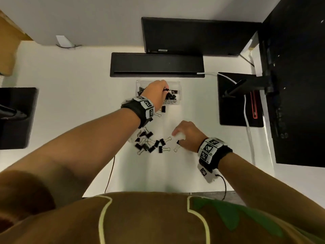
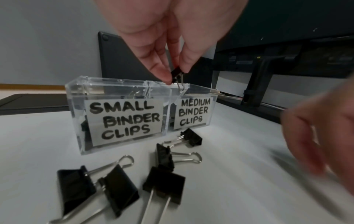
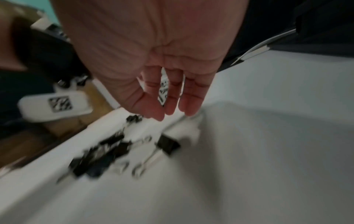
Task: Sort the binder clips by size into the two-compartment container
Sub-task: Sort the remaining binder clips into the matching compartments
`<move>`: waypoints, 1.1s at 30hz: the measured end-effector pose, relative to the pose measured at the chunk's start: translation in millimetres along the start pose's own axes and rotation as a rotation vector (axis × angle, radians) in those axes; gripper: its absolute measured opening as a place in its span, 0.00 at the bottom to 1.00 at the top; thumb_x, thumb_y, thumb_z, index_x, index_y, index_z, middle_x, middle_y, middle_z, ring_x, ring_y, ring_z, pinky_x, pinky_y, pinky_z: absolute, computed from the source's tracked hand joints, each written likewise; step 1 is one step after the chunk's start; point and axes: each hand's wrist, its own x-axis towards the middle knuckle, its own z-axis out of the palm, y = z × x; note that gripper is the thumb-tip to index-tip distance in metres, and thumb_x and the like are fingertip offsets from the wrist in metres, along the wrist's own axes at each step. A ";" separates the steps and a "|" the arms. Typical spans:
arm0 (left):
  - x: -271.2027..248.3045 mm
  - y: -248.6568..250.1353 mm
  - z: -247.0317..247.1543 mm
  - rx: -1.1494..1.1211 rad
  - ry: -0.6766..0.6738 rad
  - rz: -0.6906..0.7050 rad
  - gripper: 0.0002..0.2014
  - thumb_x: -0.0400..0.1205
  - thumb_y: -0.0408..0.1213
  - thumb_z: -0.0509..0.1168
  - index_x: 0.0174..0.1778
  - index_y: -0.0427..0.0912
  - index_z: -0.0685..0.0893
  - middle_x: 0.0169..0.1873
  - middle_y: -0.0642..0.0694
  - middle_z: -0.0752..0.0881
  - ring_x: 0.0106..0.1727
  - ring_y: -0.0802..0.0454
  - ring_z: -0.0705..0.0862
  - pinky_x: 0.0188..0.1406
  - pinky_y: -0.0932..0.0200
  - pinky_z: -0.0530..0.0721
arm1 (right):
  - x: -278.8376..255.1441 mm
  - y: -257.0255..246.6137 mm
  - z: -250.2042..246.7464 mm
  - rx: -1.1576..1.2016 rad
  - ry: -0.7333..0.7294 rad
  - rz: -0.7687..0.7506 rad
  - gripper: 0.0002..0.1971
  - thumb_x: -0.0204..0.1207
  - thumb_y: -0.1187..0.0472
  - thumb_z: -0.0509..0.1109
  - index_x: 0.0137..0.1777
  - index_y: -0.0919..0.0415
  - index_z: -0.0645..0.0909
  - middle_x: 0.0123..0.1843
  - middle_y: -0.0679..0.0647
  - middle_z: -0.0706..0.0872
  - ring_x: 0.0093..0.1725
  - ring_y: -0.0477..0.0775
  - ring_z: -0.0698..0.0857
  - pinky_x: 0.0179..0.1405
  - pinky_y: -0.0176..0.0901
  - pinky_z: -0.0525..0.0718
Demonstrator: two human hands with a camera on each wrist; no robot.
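A clear two-compartment container (image 1: pixel 176 84) (image 2: pixel 78 97) stands mid-table, labelled SMALL BINDER CLIPS on the left and MEDIUM BINDER CLIPS on the right. Both compartments hold black clips. My left hand (image 1: pixel 164 89) (image 2: pixel 172 77) pinches a small black binder clip (image 2: pixel 177 74) just above the container's rim, near the divider. Several loose binder clips (image 1: pixel 149 143) (image 2: pixel 162 154) (image 3: pixel 107 153) lie on the white table nearer to me. My right hand (image 1: pixel 177 138) (image 3: pixel 172 112) hovers over the right end of that pile, fingers relaxed and pointing down, holding nothing. The right wrist view is blurred.
Behind the container lie a long black bar (image 1: pixel 156 65) and a black slab (image 1: pixel 193 36). A monitor stand base (image 1: pixel 235 101) and a white cable (image 1: pixel 246 120) are at the right. A black pad (image 1: pixel 15 117) sits at the left.
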 end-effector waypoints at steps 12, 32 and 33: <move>-85.0 -16.5 21.1 0.041 -0.257 0.092 0.12 0.80 0.35 0.63 0.60 0.42 0.79 0.58 0.43 0.76 0.60 0.47 0.76 0.61 0.52 0.79 | 1.4 12.0 13.2 -0.001 0.132 0.050 0.06 0.70 0.69 0.68 0.43 0.59 0.75 0.47 0.53 0.72 0.43 0.54 0.77 0.44 0.41 0.75; -137.5 -38.1 48.0 0.136 -0.218 0.063 0.11 0.78 0.35 0.66 0.54 0.36 0.80 0.55 0.39 0.77 0.57 0.41 0.75 0.53 0.49 0.77 | 11.9 -32.5 54.6 -0.122 0.034 -0.004 0.17 0.78 0.67 0.64 0.67 0.60 0.77 0.60 0.62 0.76 0.62 0.61 0.74 0.62 0.46 0.73; -137.9 -39.9 47.3 0.125 -0.183 0.053 0.10 0.77 0.34 0.66 0.52 0.36 0.80 0.55 0.39 0.78 0.57 0.41 0.75 0.53 0.49 0.77 | 11.6 -32.7 53.6 -0.102 0.047 0.004 0.17 0.78 0.67 0.65 0.66 0.61 0.77 0.61 0.62 0.75 0.62 0.60 0.74 0.62 0.44 0.73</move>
